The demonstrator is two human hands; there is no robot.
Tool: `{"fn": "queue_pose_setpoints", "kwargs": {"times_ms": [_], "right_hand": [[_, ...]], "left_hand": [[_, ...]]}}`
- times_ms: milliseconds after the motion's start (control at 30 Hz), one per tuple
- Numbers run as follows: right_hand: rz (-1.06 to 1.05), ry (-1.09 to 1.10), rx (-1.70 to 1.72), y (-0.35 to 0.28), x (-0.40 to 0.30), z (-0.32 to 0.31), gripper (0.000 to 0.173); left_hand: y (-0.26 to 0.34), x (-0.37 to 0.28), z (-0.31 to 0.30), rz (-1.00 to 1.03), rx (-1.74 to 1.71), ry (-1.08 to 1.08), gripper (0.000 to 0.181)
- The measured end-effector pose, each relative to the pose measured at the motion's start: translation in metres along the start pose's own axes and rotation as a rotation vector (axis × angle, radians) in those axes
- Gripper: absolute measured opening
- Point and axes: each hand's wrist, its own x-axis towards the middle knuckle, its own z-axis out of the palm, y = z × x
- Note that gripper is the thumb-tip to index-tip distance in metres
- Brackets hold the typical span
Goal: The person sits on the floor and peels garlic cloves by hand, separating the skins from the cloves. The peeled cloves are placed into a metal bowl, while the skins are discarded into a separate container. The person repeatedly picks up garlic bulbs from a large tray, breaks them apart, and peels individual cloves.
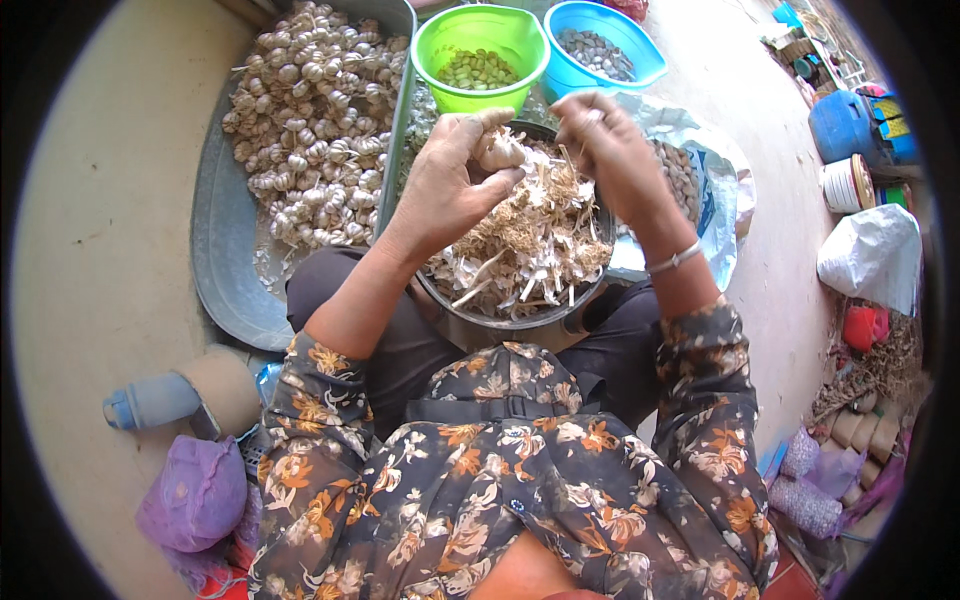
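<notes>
My left hand (457, 176) holds a garlic bulb (500, 148) between thumb and fingers, its torn papery skin facing right. My right hand (604, 146) is raised a short way to the right, blurred, with its fingers curled. A pale spot shows at its fingertips, too unclear to tell whether it is a clove or a nail. Under both hands, between my knees, stands a dark round basin (517, 324) heaped with garlic skins, dry roots and stem pieces (525, 240). Beyond my hands are a green bowl (480, 99) and a blue bowl (562, 86), each with loose cloves inside.
Whole garlic bulbs (322, 127) fill much of a large grey metal tub (225, 262) on the left. An opened plastic sack (712, 225) with cloves (675, 176) lies at right. A purple mesh bundle (195, 487) rests at lower left. A blue jug (840, 124) and a white sack (870, 251) line the right side.
</notes>
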Motion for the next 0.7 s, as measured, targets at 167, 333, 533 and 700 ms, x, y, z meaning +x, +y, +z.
{"fn": "queue_pose_setpoints", "kwargs": {"times_ms": [167,333,533,700], "right_hand": [[0.098,-0.013,0.197,0.024,-0.042,0.032,0.032],[0.018,0.022,0.111,0.044,-0.047,0.032,0.032],[-0.002,0.044,0.128,0.054,-0.048,0.031,0.032],[0.049,-0.016,0.056,0.050,-0.055,0.031,0.035]], "left_hand": [[0.012,-0.001,0.003,0.139,0.124,-0.032,0.052],[0.006,-0.002,0.008,0.247,0.120,-0.179,0.053],[0.002,-0.005,0.012,0.213,0.113,-0.241,0.052],[0.001,-0.007,0.014,0.242,0.128,-0.219,0.051]]}}
